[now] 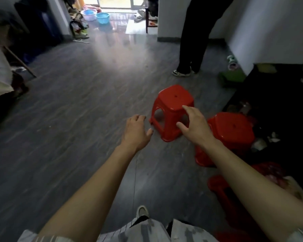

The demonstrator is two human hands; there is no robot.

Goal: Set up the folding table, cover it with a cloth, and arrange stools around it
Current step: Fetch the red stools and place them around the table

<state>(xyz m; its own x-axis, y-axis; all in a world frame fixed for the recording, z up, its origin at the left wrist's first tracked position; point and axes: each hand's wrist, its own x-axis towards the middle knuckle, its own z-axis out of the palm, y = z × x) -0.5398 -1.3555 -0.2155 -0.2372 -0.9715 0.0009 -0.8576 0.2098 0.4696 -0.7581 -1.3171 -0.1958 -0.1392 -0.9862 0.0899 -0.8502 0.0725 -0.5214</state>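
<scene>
Reaching with spread, empty grips, left hand [136, 131] and right hand [194, 125] partly hide a red stool [173, 102] (feet blurred).

On the floor [77, 119] one stool [173, 103] stands upright ahead, a second stool [234, 130] just to its right and nearer, two basins [101, 17] far behind by the doorway.

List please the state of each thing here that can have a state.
Left hand: open, empty, apart from the stool.
Right hand: open, empty, over the stool's near edge.
Front red stool: upright on the floor.
Second red stool: upright, seat bare.
Blue basin: upright on the floor.
</scene>
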